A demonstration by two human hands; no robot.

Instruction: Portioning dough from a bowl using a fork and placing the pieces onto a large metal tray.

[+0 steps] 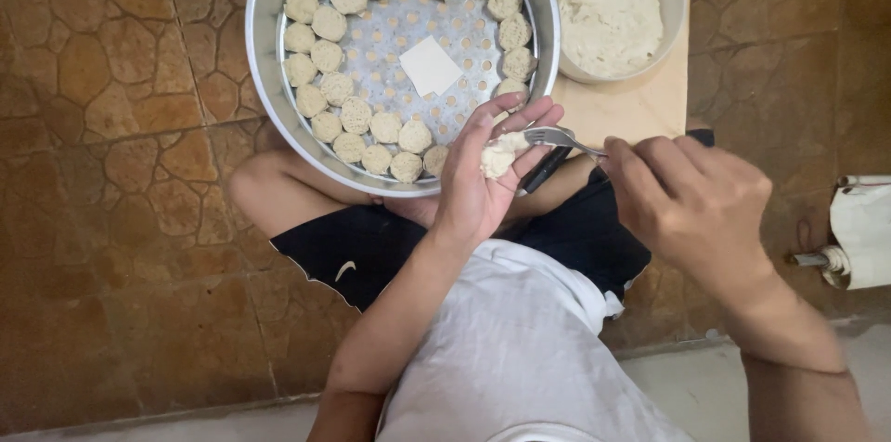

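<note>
My left hand [483, 184] is cupped palm up over the near rim of a round metal steamer tray [263, 52]. A small pale dumpling [498, 156] rests on its fingers. My right hand [691, 202] grips the handle of a metal spoon [551, 136], whose bowl touches the dumpling. Several shaped dumplings line the tray's perforated floor in rings. A square white wrapper [430, 65] lies flat in the tray's middle.
A white bowl of pale filling [609, 10] stands on a light wooden board [631, 108] right of the tray. I sit cross-legged on a brown stone-patterned floor [111, 173]. A roll of white paper [863, 233] hangs at the right edge.
</note>
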